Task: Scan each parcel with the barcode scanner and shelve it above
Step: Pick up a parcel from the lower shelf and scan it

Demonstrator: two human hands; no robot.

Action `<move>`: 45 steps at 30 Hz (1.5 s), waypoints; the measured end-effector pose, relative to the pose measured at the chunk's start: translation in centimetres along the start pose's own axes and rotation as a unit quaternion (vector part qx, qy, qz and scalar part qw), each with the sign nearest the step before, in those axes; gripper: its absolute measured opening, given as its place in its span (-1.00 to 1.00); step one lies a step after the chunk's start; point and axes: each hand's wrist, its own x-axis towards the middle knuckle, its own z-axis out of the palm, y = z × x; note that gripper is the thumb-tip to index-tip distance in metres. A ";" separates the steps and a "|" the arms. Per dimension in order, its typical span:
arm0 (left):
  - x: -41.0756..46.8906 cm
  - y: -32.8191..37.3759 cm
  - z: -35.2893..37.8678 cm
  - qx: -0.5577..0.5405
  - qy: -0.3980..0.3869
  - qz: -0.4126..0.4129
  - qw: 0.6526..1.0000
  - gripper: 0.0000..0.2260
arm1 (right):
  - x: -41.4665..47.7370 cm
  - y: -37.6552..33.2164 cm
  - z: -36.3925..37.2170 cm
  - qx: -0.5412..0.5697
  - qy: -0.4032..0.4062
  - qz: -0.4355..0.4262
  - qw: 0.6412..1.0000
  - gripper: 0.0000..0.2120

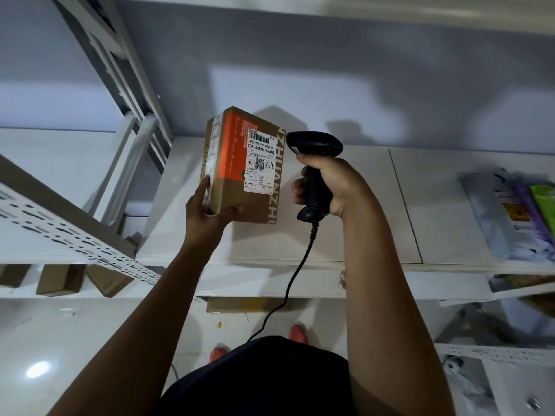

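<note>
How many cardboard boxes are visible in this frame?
5. One box is held by the left hand; three boxes sit in a row lower left; one lies under the middle shelf. More may be hidden.

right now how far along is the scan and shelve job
Done: some mailer bags already lie on the white shelf, at right. In hand: the left hand holds a cardboard parcel, label showing, while the right hand grips the barcode scanner aimed at it. Left: shelving this parcel; how many more wait is not visible.
</note>
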 end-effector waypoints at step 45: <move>-4.9 -0.5 -13.0 -0.149 0.042 -0.146 0.977 -0.40 | 8.9 17.8 10.4 -0.138 0.323 -0.064 0.934 -0.64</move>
